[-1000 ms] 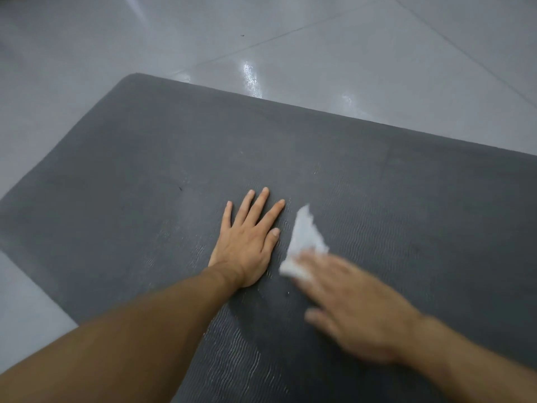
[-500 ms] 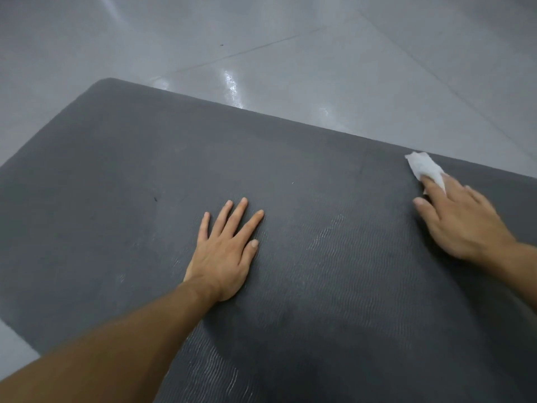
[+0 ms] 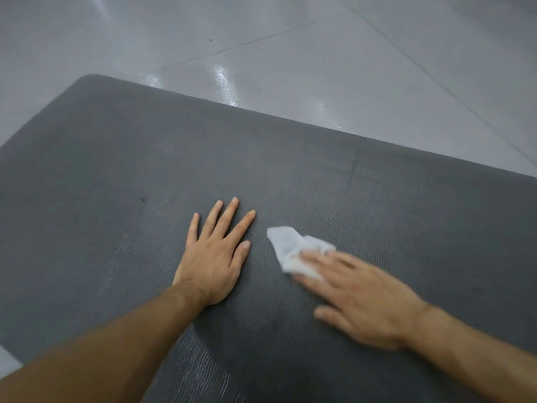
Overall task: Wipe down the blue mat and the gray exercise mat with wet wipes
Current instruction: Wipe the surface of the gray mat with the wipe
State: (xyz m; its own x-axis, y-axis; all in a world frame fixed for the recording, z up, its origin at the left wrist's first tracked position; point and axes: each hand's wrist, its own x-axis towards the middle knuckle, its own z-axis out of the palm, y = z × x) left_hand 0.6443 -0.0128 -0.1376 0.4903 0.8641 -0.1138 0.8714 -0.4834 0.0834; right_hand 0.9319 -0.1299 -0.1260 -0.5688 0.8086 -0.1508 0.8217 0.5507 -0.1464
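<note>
The gray exercise mat [image 3: 116,170] lies flat on the floor and fills most of the view; its textured surface shows damp streaks. My left hand [image 3: 215,254] rests palm down on the mat near the middle, fingers straight and spread. Just to its right, my right hand [image 3: 357,298] presses a crumpled white wet wipe [image 3: 290,248] onto the mat with straight fingers; the hand is blurred by motion. The wipe sticks out beyond the fingertips toward my left hand. No blue mat is in view.
Glossy gray floor tiles [image 3: 290,53] stretch beyond the mat's far edge, with bright reflections close to that edge. The mat's rounded far-left corner [image 3: 90,78] is visible, and a strip of floor [image 3: 7,362] shows at the lower left.
My right hand has swept the wipe from the mat's far right edge back toward the middle, next to my left hand. The left hand has stayed planted on the mat.
</note>
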